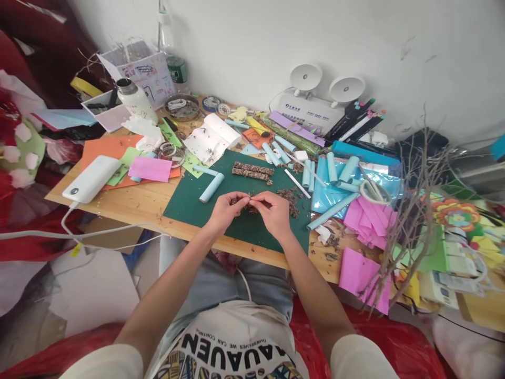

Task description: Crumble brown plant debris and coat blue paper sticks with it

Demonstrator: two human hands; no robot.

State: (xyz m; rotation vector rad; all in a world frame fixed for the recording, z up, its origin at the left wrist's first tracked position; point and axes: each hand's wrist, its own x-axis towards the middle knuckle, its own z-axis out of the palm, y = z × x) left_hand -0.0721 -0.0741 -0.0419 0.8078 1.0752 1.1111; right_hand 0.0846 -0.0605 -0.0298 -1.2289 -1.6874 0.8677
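Observation:
Over the dark green mat (183,202), my left hand (226,210) and my right hand (274,211) meet with thumbs and forefingers pinched. A brown, crumbly piece (251,209) shows between and below the fingertips; my fingers cover most of it, so its full shape is hidden. Just beyond them lie two rolls coated in brown flakes (252,172), side by side. A heap of loose brown flakes (290,202) is beside my right hand. To the left, a light blue paper tube (211,188) rests on the mat with a thinner one touching it.
Several blue tubes (349,168) and pink paper (371,221) lie right, near bare twigs (414,210) jutting over the edge. A white router (307,108) stands at the wall. Left are a power bank (92,179) with a cable, a white bottle (136,100) and coloured paper.

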